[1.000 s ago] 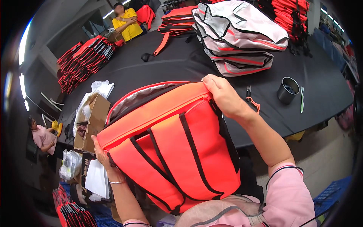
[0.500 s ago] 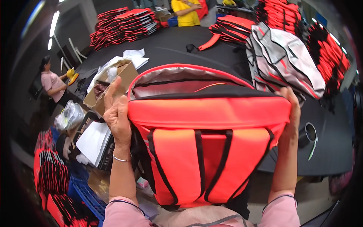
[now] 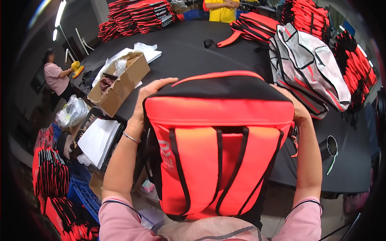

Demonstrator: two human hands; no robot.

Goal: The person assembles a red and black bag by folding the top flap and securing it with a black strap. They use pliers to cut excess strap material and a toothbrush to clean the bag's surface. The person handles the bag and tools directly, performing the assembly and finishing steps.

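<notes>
An orange-red and black backpack (image 3: 219, 112) stands upright at the table's near edge, its two shoulder straps facing me. Its black top panel lies over the opening, so the inside is hidden. My left hand (image 3: 150, 93) grips the upper left corner, fingers reaching over to the far side. At the upper right corner my right hand (image 3: 292, 103) curls round the back, with its fingertips hidden behind the bag. A cord with an orange-red end dangles beside the bag under my right hand.
Left of the bag are an open cardboard box (image 3: 124, 82), white papers (image 3: 98, 140) and a blue crate (image 3: 82, 193). A turned-out grey bag (image 3: 307, 68) and a black cup (image 3: 328, 146) lie right. Stacked orange-red pieces (image 3: 140, 18) line the far edge; two people are beyond.
The backpack's gaping top has closed over, with the black panel now covering the opening. Both hands have moved inward and round to the bag's far side.
</notes>
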